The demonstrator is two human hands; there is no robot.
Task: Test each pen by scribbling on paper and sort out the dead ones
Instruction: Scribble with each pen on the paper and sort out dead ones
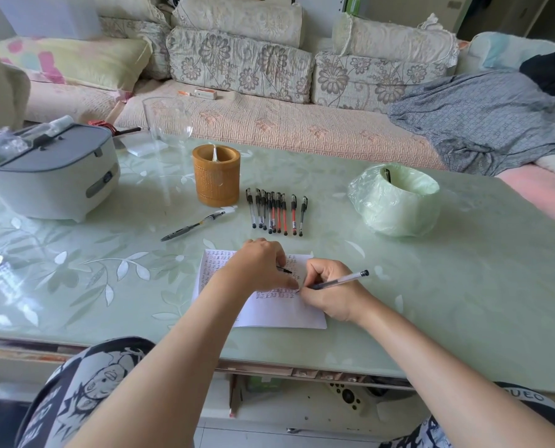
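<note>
Midway, I judge: my right hand (331, 294) grips a pen (342, 280) scribbling on the crowded paper (282, 313), left hand (256, 266) pinching its cap (285, 270), the row of pens (277, 213) perhaps yet untested.

Glossy glass table (463, 286), matt paper (279, 313), woven holder (216, 176)

Work surface: pale green glass-topped table with a white leaf pattern (463, 286). A grey-and-white electric rice cooker with a closed lid (49, 182) stands at the left of the table, with crumpled clear plastic (4, 142) on its lid. A clear glass vessel (167, 124) stands near the far edge. Behind the table is a pink quilted sofa seat (269, 124) carrying beige floral cushions (237, 64), a yellow pillow with pink patches (85, 61), a small white box (206, 93) and a grey-blue patterned blanket (483, 121). A light-coloured remote control (347, 396) lies on the shelf under the tabletop.
</note>
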